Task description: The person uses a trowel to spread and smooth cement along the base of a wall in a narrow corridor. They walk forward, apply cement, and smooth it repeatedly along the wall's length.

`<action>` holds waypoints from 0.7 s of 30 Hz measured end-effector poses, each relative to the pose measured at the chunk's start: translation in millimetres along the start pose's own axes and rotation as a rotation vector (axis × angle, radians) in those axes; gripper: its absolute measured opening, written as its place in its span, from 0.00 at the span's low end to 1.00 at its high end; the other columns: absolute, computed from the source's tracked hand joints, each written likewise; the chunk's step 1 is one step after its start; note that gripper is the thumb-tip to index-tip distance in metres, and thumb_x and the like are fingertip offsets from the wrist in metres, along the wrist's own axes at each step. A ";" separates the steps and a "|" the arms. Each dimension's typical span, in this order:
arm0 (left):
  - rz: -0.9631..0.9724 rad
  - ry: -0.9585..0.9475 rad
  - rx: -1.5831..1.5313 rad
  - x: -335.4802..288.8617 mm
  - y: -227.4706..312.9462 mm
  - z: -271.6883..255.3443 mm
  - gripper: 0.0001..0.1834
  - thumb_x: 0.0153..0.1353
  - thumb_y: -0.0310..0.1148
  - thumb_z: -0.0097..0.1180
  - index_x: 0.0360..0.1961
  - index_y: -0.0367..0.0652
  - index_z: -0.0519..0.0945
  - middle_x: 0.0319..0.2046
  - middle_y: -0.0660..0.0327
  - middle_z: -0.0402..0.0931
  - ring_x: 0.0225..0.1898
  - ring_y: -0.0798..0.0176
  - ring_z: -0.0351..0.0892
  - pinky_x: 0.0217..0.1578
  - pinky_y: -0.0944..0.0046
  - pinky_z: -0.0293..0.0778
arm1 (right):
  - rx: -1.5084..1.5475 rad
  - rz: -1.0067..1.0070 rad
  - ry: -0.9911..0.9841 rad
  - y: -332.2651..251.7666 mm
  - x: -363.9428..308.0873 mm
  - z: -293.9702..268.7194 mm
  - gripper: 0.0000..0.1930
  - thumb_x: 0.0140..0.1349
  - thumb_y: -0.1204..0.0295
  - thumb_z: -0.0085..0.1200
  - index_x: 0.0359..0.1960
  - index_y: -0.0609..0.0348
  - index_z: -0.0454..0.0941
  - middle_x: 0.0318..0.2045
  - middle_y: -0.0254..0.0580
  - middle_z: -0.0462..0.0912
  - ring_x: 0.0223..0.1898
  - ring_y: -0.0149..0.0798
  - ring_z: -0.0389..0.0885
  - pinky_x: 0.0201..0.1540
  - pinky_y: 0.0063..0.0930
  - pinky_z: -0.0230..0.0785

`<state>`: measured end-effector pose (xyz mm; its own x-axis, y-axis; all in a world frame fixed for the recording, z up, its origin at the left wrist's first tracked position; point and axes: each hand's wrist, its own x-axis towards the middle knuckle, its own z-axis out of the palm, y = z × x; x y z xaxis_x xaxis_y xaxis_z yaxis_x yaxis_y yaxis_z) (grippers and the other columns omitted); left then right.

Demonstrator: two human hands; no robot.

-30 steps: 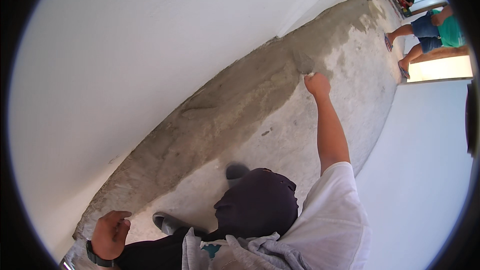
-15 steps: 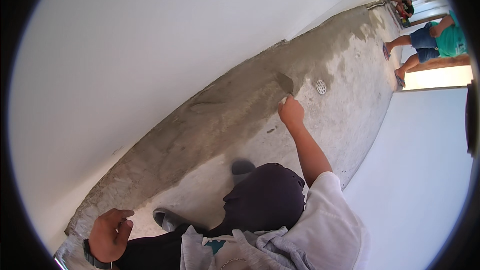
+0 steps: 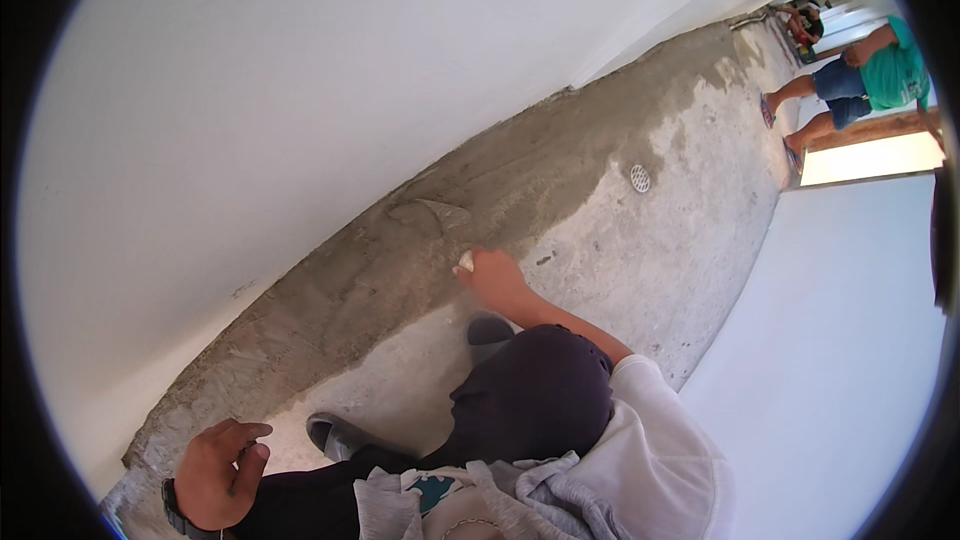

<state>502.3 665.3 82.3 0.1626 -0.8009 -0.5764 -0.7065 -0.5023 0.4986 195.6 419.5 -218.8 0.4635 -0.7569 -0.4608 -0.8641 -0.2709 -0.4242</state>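
My right hand (image 3: 497,280) is closed around the pale handle (image 3: 467,261) of a trowel. Its grey blade (image 3: 446,214) seems to lie on the wet cement strip (image 3: 330,290) along the foot of the wall; blade and mortar are close in colour, so its outline is hard to make out. At the lower left, my left hand (image 3: 215,480) hovers beside the near end of the strip, a dark band on its wrist. Its fingers curl loosely, with a gap between thumb and forefinger, and I see nothing held there.
A white wall (image 3: 250,90) borders the cement strip. Set in the rough concrete floor (image 3: 700,200) is a round white drain cover (image 3: 640,178). My dark-clad knee (image 3: 535,395) and grey slippers (image 3: 335,432) are below. A person in a green shirt (image 3: 893,70) stands far right; another person (image 3: 803,25) crouches beyond.
My right hand has drawn the trowel left and nearer to me along the cement strip, the forearm now bent across. The left hand has hardly moved. The person in green has shifted slightly.
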 end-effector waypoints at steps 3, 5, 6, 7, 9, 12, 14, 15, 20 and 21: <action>0.016 -0.029 -0.001 2.5 -1.1 1.0 0.11 0.62 0.25 0.58 0.44 0.32 0.84 0.30 0.47 0.81 0.29 0.46 0.82 0.31 0.54 0.74 | 0.027 -0.121 0.034 -9.6 -7.9 -6.1 0.22 0.66 0.54 0.61 0.45 0.64 0.80 0.36 0.61 0.85 0.40 0.62 0.86 0.42 0.53 0.78; -0.010 -0.023 0.005 4.6 -1.8 2.2 0.11 0.63 0.25 0.57 0.45 0.33 0.84 0.30 0.47 0.81 0.29 0.46 0.82 0.31 0.54 0.75 | 0.044 -0.272 0.141 -11.0 -11.9 -10.4 0.22 0.65 0.53 0.62 0.44 0.63 0.81 0.34 0.58 0.85 0.38 0.59 0.87 0.39 0.49 0.78; -0.022 -0.015 -0.005 5.8 -2.0 2.9 0.11 0.63 0.26 0.57 0.45 0.33 0.84 0.30 0.47 0.81 0.29 0.46 0.82 0.32 0.55 0.75 | 0.035 -0.340 0.174 -10.7 -12.1 -11.0 0.21 0.66 0.53 0.61 0.42 0.62 0.80 0.32 0.55 0.85 0.35 0.58 0.86 0.37 0.49 0.78; -0.034 -0.012 -0.012 7.5 -1.9 3.4 0.11 0.63 0.26 0.57 0.45 0.34 0.85 0.30 0.47 0.81 0.29 0.46 0.82 0.32 0.55 0.75 | 0.037 -0.430 0.248 -10.2 -10.7 -9.7 0.21 0.66 0.52 0.60 0.40 0.61 0.80 0.31 0.52 0.84 0.32 0.57 0.85 0.35 0.49 0.77; -0.068 -0.026 -0.015 10.6 -0.3 3.2 0.11 0.64 0.27 0.58 0.44 0.35 0.85 0.31 0.47 0.82 0.30 0.46 0.82 0.32 0.56 0.75 | 0.034 -0.597 0.412 -8.1 -3.7 -2.4 0.20 0.67 0.51 0.60 0.38 0.59 0.80 0.29 0.48 0.83 0.28 0.55 0.84 0.32 0.48 0.76; -0.109 -0.056 -0.012 21.0 2.6 5.5 0.10 0.64 0.27 0.58 0.44 0.35 0.85 0.31 0.47 0.82 0.30 0.47 0.83 0.32 0.56 0.75 | -0.016 -0.697 0.513 -3.1 17.5 15.1 0.21 0.66 0.51 0.61 0.37 0.59 0.80 0.29 0.48 0.82 0.27 0.54 0.83 0.33 0.47 0.77; -0.129 -0.056 0.009 29.7 3.9 8.2 0.10 0.64 0.28 0.59 0.44 0.35 0.85 0.32 0.47 0.83 0.30 0.48 0.83 0.32 0.56 0.76 | -0.089 -0.539 0.305 9.4 28.6 18.7 0.22 0.66 0.51 0.61 0.37 0.61 0.81 0.29 0.51 0.83 0.30 0.54 0.85 0.35 0.47 0.77; -0.105 -0.036 -0.008 34.1 3.9 8.3 0.10 0.64 0.28 0.59 0.44 0.35 0.85 0.31 0.47 0.83 0.30 0.49 0.83 0.32 0.57 0.76 | -0.012 -0.492 0.343 21.2 32.4 13.8 0.24 0.65 0.50 0.62 0.38 0.64 0.81 0.31 0.53 0.84 0.32 0.55 0.85 0.37 0.48 0.78; -0.155 -0.050 -0.023 46.1 5.2 12.4 0.10 0.64 0.28 0.60 0.44 0.35 0.86 0.29 0.49 0.83 0.28 0.54 0.83 0.31 0.59 0.75 | 0.174 -0.042 0.239 135.6 49.7 -73.9 0.34 0.59 0.46 0.66 0.45 0.74 0.82 0.37 0.66 0.86 0.42 0.63 0.86 0.46 0.50 0.78; -0.145 -0.055 -0.019 50.0 5.2 13.4 0.10 0.64 0.28 0.60 0.44 0.35 0.86 0.28 0.49 0.83 0.28 0.55 0.83 0.31 0.59 0.75 | 0.199 -0.002 0.315 161.8 58.7 -95.3 0.35 0.58 0.46 0.67 0.46 0.75 0.82 0.37 0.67 0.86 0.42 0.64 0.86 0.47 0.50 0.78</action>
<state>497.6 627.1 47.4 0.2239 -0.7008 -0.6773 -0.6651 -0.6178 0.4195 64.3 274.6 -240.2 0.3554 -0.9106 -0.2108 -0.7936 -0.1749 -0.5827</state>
